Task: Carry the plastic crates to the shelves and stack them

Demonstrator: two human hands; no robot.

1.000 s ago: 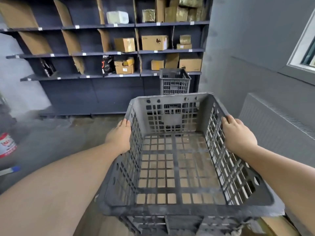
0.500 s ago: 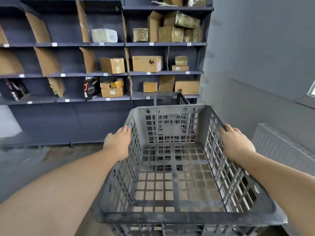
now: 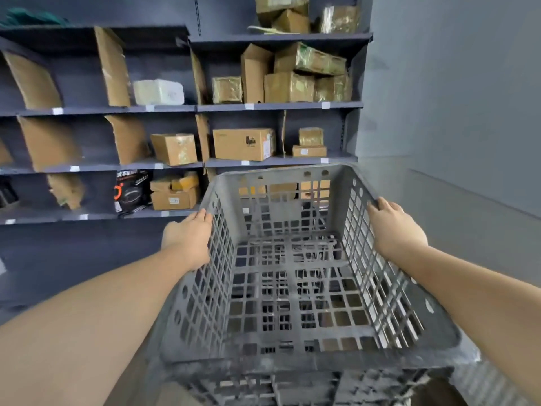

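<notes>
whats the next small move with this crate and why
Probably carry it a little farther forward, then start lowering. Both the left hand and right hand grip the grey crate by its side walls, held up in front of the shelves. Through its mesh floor, bars of what looks like another crate show below, so it isn't set down yet.

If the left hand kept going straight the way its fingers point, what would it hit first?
Probably the shelves: the left hand, gripping the crate wall, points up and ahead toward the lower shelf edge near the cardboard box. Nothing shows between, though depth is unclear.
</notes>
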